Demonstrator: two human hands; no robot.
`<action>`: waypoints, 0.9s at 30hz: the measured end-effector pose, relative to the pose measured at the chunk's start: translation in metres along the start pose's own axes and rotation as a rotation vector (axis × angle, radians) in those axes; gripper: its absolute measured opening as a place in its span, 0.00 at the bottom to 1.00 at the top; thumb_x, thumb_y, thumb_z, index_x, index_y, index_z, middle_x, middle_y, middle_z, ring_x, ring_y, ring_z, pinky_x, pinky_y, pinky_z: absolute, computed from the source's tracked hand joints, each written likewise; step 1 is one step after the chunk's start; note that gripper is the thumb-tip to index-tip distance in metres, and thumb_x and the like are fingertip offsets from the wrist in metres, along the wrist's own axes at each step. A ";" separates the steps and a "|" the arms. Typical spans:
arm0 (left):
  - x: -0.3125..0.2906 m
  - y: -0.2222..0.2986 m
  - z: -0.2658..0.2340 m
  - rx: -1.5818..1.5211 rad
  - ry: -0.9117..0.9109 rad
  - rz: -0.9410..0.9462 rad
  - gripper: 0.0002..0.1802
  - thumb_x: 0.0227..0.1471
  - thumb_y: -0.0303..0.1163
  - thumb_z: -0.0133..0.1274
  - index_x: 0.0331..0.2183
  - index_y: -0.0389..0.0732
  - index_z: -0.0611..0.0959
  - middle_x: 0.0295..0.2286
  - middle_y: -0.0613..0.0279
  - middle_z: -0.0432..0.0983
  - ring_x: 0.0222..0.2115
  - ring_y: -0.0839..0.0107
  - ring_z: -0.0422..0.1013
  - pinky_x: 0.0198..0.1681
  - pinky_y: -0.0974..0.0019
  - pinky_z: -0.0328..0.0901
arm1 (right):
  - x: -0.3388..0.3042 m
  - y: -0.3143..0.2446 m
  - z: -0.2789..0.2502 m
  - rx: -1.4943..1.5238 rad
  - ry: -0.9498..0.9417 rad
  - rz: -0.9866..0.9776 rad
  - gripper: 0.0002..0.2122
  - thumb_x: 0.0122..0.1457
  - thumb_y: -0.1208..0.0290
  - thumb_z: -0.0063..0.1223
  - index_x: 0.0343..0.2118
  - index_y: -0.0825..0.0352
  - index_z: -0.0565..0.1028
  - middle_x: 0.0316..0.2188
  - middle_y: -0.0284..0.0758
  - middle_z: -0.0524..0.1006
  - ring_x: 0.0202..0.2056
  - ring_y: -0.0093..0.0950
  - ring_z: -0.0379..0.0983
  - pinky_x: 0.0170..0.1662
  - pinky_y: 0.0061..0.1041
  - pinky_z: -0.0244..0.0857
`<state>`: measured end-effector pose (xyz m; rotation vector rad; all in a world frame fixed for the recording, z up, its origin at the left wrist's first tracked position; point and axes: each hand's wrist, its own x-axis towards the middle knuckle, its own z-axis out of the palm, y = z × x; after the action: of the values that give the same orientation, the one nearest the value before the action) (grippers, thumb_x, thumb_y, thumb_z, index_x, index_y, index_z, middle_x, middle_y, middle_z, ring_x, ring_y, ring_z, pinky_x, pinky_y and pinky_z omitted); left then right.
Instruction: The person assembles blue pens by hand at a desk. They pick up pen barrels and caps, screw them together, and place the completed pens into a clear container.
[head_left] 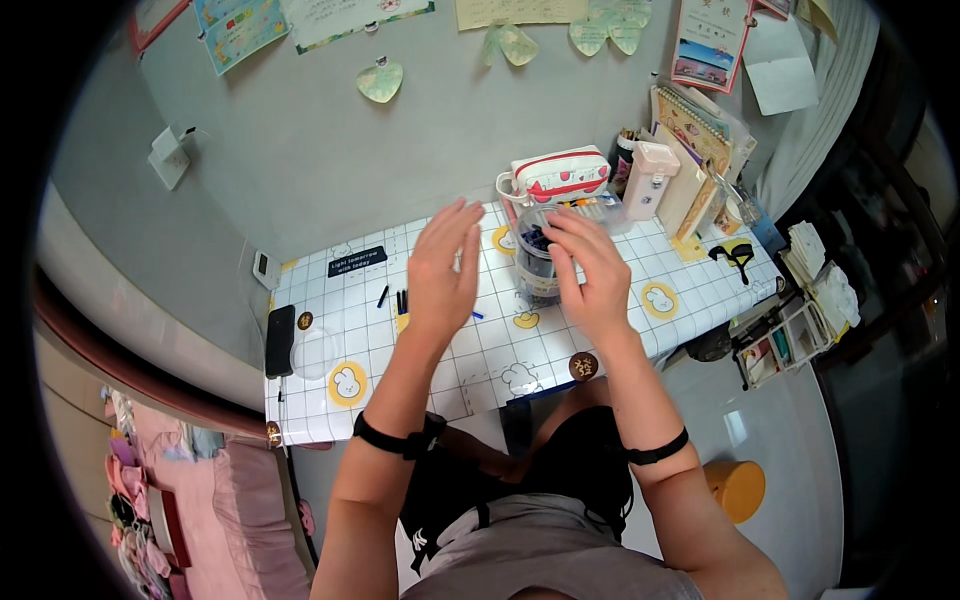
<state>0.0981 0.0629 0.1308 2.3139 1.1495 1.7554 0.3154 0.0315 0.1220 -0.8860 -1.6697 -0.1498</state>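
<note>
A clear round jar stands on the desk, partly filled with small dark blue pieces whose kind I cannot make out. My right hand is at the jar's right side, its fingers stretched over the rim; whether they touch it I cannot tell. My left hand hovers left of the jar, flat and empty with fingers extended. Partly behind my left hand lie several short dark sticks. One more dark stick lies apart to their left, and a blue one shows to the right.
A white gridded cloth covers the desk. Behind the jar sits a red-trimmed pencil case; a pink container and upright books stand right. A black phone and a clear round lid lie left. A yellow stool is on the floor.
</note>
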 end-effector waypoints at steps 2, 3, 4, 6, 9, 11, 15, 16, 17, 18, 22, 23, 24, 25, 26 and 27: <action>-0.008 -0.008 -0.022 0.027 0.018 -0.038 0.13 0.71 0.24 0.55 0.51 0.35 0.89 0.51 0.50 0.88 0.59 0.49 0.81 0.64 0.53 0.72 | -0.007 -0.016 0.015 0.076 -0.006 -0.027 0.08 0.66 0.78 0.62 0.46 0.72 0.85 0.51 0.44 0.87 0.56 0.46 0.83 0.60 0.40 0.76; -0.013 -0.013 -0.031 0.035 0.026 -0.063 0.12 0.71 0.24 0.56 0.51 0.35 0.89 0.50 0.50 0.88 0.58 0.49 0.81 0.63 0.52 0.72 | -0.010 -0.024 0.023 0.116 -0.016 -0.048 0.08 0.66 0.78 0.62 0.46 0.72 0.85 0.50 0.44 0.86 0.55 0.46 0.83 0.59 0.40 0.76; -0.019 -0.019 -0.042 0.049 0.035 -0.091 0.12 0.70 0.24 0.57 0.50 0.35 0.89 0.50 0.49 0.88 0.57 0.48 0.81 0.63 0.51 0.72 | -0.015 -0.032 0.034 0.163 -0.028 -0.069 0.08 0.66 0.78 0.62 0.47 0.72 0.84 0.50 0.44 0.86 0.54 0.46 0.83 0.58 0.40 0.77; -0.037 -0.037 -0.054 0.078 0.046 -0.143 0.10 0.69 0.23 0.57 0.48 0.35 0.89 0.46 0.49 0.88 0.52 0.48 0.83 0.58 0.52 0.74 | -0.030 -0.041 0.060 0.238 -0.129 0.028 0.08 0.66 0.79 0.62 0.47 0.71 0.84 0.51 0.43 0.86 0.53 0.46 0.82 0.57 0.41 0.76; -0.077 -0.067 -0.066 0.113 0.057 -0.241 0.10 0.67 0.21 0.57 0.47 0.35 0.89 0.43 0.48 0.87 0.46 0.47 0.82 0.54 0.52 0.74 | -0.054 -0.042 0.104 0.217 -0.234 0.127 0.08 0.66 0.80 0.61 0.46 0.71 0.83 0.52 0.41 0.84 0.53 0.46 0.80 0.57 0.41 0.75; -0.108 -0.077 -0.063 0.170 0.021 -0.276 0.11 0.65 0.19 0.56 0.46 0.35 0.89 0.45 0.48 0.87 0.47 0.47 0.83 0.54 0.53 0.75 | -0.073 -0.037 0.128 0.158 -0.299 0.159 0.10 0.62 0.83 0.60 0.46 0.71 0.83 0.52 0.38 0.82 0.55 0.44 0.76 0.58 0.41 0.74; -0.150 -0.094 -0.061 0.171 -0.094 -0.269 0.18 0.55 0.12 0.55 0.46 0.35 0.89 0.45 0.48 0.86 0.49 0.46 0.80 0.54 0.50 0.74 | -0.094 -0.030 0.142 0.013 -0.403 0.053 0.17 0.54 0.87 0.60 0.46 0.68 0.86 0.49 0.35 0.81 0.52 0.41 0.74 0.57 0.39 0.73; -0.152 -0.093 -0.061 0.181 -0.104 -0.251 0.18 0.55 0.11 0.55 0.46 0.35 0.89 0.46 0.48 0.86 0.50 0.46 0.79 0.54 0.51 0.74 | -0.095 -0.030 0.142 -0.009 -0.407 0.046 0.16 0.54 0.87 0.60 0.46 0.67 0.86 0.49 0.34 0.81 0.52 0.41 0.74 0.57 0.38 0.73; -0.147 -0.088 -0.062 0.194 -0.114 -0.233 0.19 0.55 0.11 0.55 0.46 0.35 0.89 0.47 0.49 0.85 0.50 0.47 0.79 0.55 0.51 0.74 | -0.095 -0.032 0.141 -0.028 -0.410 0.038 0.16 0.54 0.86 0.61 0.45 0.67 0.86 0.49 0.34 0.81 0.52 0.40 0.74 0.56 0.38 0.73; -0.146 -0.086 -0.062 0.205 -0.125 -0.213 0.20 0.54 0.10 0.55 0.46 0.35 0.89 0.48 0.49 0.85 0.51 0.47 0.79 0.55 0.52 0.74 | -0.097 -0.033 0.142 -0.048 -0.413 0.030 0.15 0.54 0.86 0.61 0.45 0.66 0.87 0.49 0.33 0.81 0.52 0.40 0.74 0.56 0.37 0.73; -0.147 -0.084 -0.057 0.230 -0.173 -0.145 0.23 0.49 0.09 0.57 0.46 0.36 0.90 0.46 0.53 0.84 0.49 0.49 0.78 0.53 0.52 0.74 | -0.098 -0.032 0.144 -0.046 -0.390 0.001 0.10 0.56 0.82 0.66 0.41 0.65 0.87 0.46 0.31 0.82 0.49 0.39 0.75 0.53 0.37 0.74; -0.148 -0.084 -0.057 0.230 -0.184 -0.168 0.23 0.48 0.10 0.57 0.46 0.37 0.91 0.46 0.53 0.83 0.49 0.50 0.78 0.53 0.52 0.74 | -0.098 -0.033 0.144 -0.043 -0.390 0.004 0.10 0.56 0.82 0.66 0.41 0.65 0.87 0.45 0.31 0.82 0.49 0.39 0.75 0.52 0.38 0.74; -0.149 -0.083 -0.058 0.229 -0.196 -0.192 0.23 0.48 0.10 0.57 0.46 0.37 0.91 0.46 0.54 0.83 0.49 0.51 0.77 0.53 0.52 0.74 | -0.098 -0.034 0.144 -0.041 -0.390 0.007 0.09 0.57 0.81 0.66 0.40 0.65 0.88 0.44 0.31 0.82 0.48 0.38 0.75 0.52 0.38 0.74; -0.148 -0.084 -0.059 0.229 -0.208 -0.210 0.24 0.48 0.10 0.58 0.46 0.38 0.91 0.45 0.54 0.83 0.49 0.51 0.77 0.52 0.52 0.74 | -0.097 -0.034 0.145 -0.039 -0.385 0.009 0.09 0.57 0.81 0.67 0.40 0.65 0.88 0.44 0.31 0.82 0.48 0.38 0.75 0.52 0.38 0.74; -0.149 -0.085 -0.059 0.236 -0.216 -0.190 0.24 0.48 0.10 0.58 0.46 0.39 0.92 0.46 0.55 0.83 0.48 0.51 0.77 0.52 0.52 0.74 | -0.097 -0.033 0.144 -0.041 -0.387 0.007 0.09 0.57 0.81 0.67 0.40 0.65 0.87 0.44 0.31 0.82 0.47 0.38 0.75 0.52 0.38 0.74; -0.150 -0.087 -0.059 0.243 -0.225 -0.171 0.24 0.48 0.11 0.59 0.46 0.39 0.92 0.46 0.55 0.83 0.48 0.52 0.77 0.52 0.52 0.74 | -0.098 -0.032 0.144 -0.042 -0.389 0.005 0.09 0.56 0.81 0.67 0.40 0.65 0.87 0.44 0.31 0.82 0.47 0.38 0.75 0.52 0.38 0.74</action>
<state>-0.0121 0.0194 -0.0081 2.3773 1.5363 1.3254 0.1852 0.0401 0.0013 -0.9963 -2.0301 -0.0072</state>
